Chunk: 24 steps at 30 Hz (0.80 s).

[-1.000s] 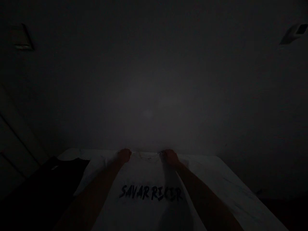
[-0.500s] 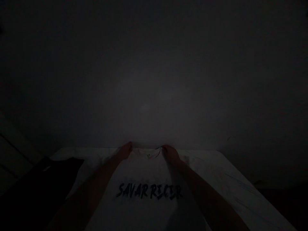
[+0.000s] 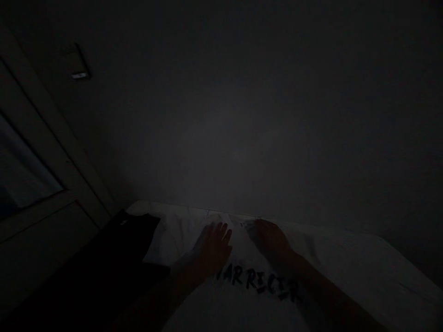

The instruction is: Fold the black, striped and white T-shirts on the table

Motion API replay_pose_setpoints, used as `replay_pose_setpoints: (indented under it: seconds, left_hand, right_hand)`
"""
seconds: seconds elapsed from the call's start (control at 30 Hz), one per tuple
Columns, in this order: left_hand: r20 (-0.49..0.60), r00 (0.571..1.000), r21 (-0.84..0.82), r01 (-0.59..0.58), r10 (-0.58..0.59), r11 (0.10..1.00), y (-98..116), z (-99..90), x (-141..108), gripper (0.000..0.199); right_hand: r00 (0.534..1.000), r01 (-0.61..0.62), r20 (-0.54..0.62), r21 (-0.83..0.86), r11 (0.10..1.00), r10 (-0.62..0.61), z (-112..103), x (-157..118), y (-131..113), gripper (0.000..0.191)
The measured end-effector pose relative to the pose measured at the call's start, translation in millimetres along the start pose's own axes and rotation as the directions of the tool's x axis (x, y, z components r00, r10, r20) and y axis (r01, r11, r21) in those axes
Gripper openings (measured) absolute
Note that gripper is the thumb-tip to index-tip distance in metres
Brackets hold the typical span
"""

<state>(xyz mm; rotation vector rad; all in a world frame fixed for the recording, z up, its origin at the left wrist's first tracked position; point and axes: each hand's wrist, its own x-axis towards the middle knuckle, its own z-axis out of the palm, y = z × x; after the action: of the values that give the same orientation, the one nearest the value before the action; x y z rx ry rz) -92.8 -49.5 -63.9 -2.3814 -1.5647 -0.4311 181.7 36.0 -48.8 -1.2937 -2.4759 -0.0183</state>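
Note:
A white T-shirt [image 3: 235, 309] with dark lettering across its chest lies spread out, collar toward the wall. My left hand [image 3: 216, 246] rests flat on its upper left chest, fingers spread, and my forearm covers the first letters. At the collar's right side, my right hand [image 3: 272, 233] has its fingers bent together on the fabric near the shoulder; in this dim light the fingertips are hard to make out. To the left lies a black garment [image 3: 93, 272] with a small pale label at its neck, close beside my left forearm.
Everything lies on a pale table [image 3: 360, 258] pushed against a grey wall [image 3: 242, 115]. A door or window frame [image 3: 69, 170] with a glass pane stands at the left, and a small box-like fixture [image 3: 79, 64] is on the wall. The scene is very dark.
My left hand has let go of the collar's left side and come down flat onto the shirt's chest. The right hand remains by the collar. The view has turned left, showing more door frame.

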Motion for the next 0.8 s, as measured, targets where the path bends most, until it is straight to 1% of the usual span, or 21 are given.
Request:
replay_pose_setpoints:
  seconds: [0.03, 0.07, 0.17, 0.2, 0.27, 0.33, 0.4, 0.47, 0.5, 0.57, 0.6, 0.63, 0.7, 0.8]
  left_hand:
    - [0.006, 1.000, 0.022, 0.020, -0.021, 1.000, -2, 1.2, -9, 0.051]
    - [0.022, 0.999, 0.036, 0.048, -0.048, 0.998, -6, 3.0, -15, 0.052]
    - [0.081, 0.990, 0.049, 0.110, -0.114, 0.993, -23, 11.2, -23, 0.052]
    - [0.086, 0.988, 0.050, 0.124, -0.128, 0.991, -29, 13.6, -23, 0.051]
    - [0.063, 0.987, 0.050, 0.145, -0.148, 0.988, -43, 14.7, -24, 0.050]
    - [0.022, 0.980, 0.056, 0.196, -0.198, 0.979, -63, 8.0, -27, 0.050]
    - [0.015, 0.960, 0.077, 0.277, -0.279, 0.958, -95, -6.3, -33, 0.050]
    - [0.044, 0.926, 0.111, 0.368, -0.374, 0.923, -133, -24.0, -39, 0.051]
    - [0.062, 0.907, 0.125, 0.406, -0.416, 0.905, -152, -32.4, -41, 0.053]
    - [0.095, 0.875, 0.144, 0.459, -0.474, 0.877, -185, -45.3, -44, 0.054]
    - [0.114, 0.864, 0.149, 0.474, -0.491, 0.868, -198, -49.3, -44, 0.054]
    - [0.132, 0.855, 0.150, 0.483, -0.501, 0.863, -208, -51.9, -44, 0.053]
    - [0.169, 0.842, 0.145, 0.493, -0.512, 0.858, -220, -53.4, -41, 0.049]
    - [0.216, 0.827, 0.124, 0.504, -0.518, 0.855, -230, -51.8, -35, 0.043]
  right_hand:
    - [0.999, 0.049, 0.023, 0.007, 0.999, -0.049, 4, -5, -8, 0.049]
    - [0.996, 0.069, 0.051, 0.006, 0.998, -0.069, 6, -10, -15, 0.050]
    - [0.990, 0.036, 0.138, -0.031, 0.999, -0.031, 11, -20, -27, 0.056]
    - [0.987, 0.023, 0.161, -0.040, 0.999, -0.016, 12, -22, -29, 0.059]
    - [0.982, 0.016, 0.188, -0.040, 0.999, -0.008, 11, -24, -28, 0.061]
    - [0.985, 0.014, 0.172, -0.033, 0.999, -0.008, 10, -23, -27, 0.061]
    - [0.991, 0.010, 0.134, -0.034, 0.999, -0.006, 9, -19, -31, 0.059]
    - [0.992, 0.019, 0.123, -0.034, 0.999, -0.014, 8, -10, -44, 0.056]
    - [0.990, 0.026, 0.138, -0.033, 0.999, -0.021, 8, -3, -54, 0.056]
    - [0.983, 0.053, 0.176, -0.012, 0.999, -0.050, 10, 16, -80, 0.056]
    - [0.979, 0.069, 0.189, 0.009, 0.998, -0.070, 11, 27, -94, 0.056]
    - [0.976, 0.080, 0.201, 0.031, 0.996, -0.085, 13, 38, -109, 0.056]
    - [0.973, 0.070, 0.215, 0.064, 0.995, -0.083, 18, 60, -135, 0.055]
    - [0.974, 0.009, 0.224, 0.062, 0.998, -0.023, 27, 82, -159, 0.053]
